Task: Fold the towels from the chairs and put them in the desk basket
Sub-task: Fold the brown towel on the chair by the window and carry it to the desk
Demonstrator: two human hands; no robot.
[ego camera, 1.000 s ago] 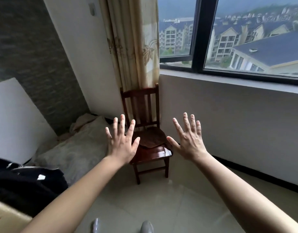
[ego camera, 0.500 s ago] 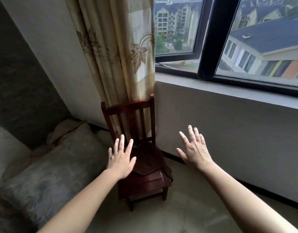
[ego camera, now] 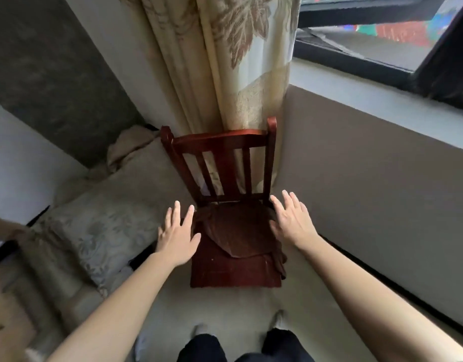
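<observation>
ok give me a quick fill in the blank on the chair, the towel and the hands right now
1. The brown towel lies on the seat of the wooden ____.
2. Both hands are ____, fingers spread, holding nothing.
3. The left hand and the right hand flank the ____.
4. Behind the chair hangs a patterned ____.

Missing words: chair; open; towel; curtain

chairs: 1 [ego camera: 225, 163]; towels: 1 [ego camera: 238, 231]; hands: 2; curtains: 1 [ego camera: 225, 61]
</observation>
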